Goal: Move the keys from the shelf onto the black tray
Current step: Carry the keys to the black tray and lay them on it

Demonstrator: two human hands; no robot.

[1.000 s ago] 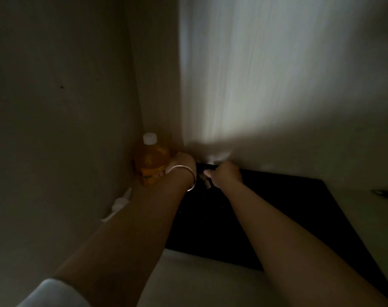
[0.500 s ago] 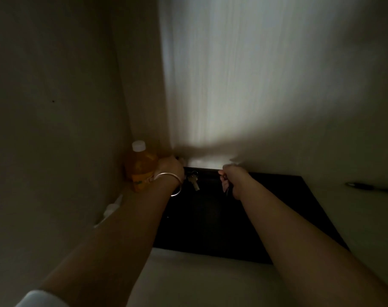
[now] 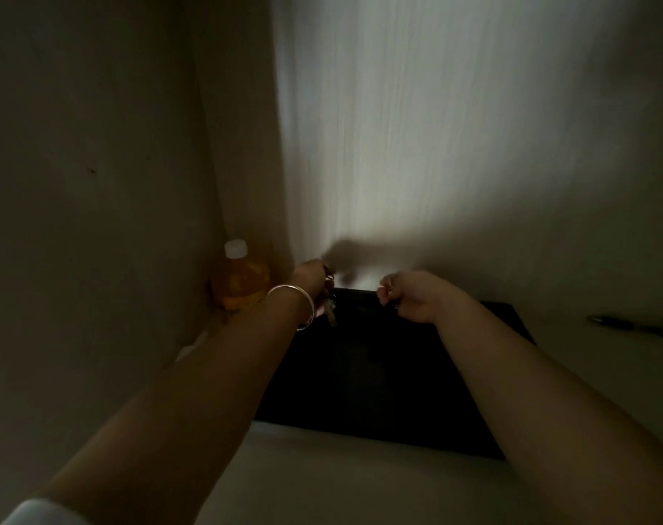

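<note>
The scene is dim. My left hand (image 3: pixel 311 278), with a silver bangle on the wrist, holds a bunch of keys (image 3: pixel 330 308) that dangles over the far left corner of the black tray (image 3: pixel 360 380). The tray lies flat on the pale shelf in front of me. My right hand (image 3: pixel 409 295) hovers over the tray's far edge, its fingers loosely curled; nothing shows in it.
An orange juice bottle (image 3: pixel 241 278) with a white cap stands in the left corner against the wall. A dark pen (image 3: pixel 636 327) lies on the shelf at the far right. A small white object (image 3: pixel 186 352) lies by the left wall. Walls close in on the left and back.
My two hands have drawn apart. The keys, earlier between the hands, now hang from my left hand alone, and my right hand has moved right.
</note>
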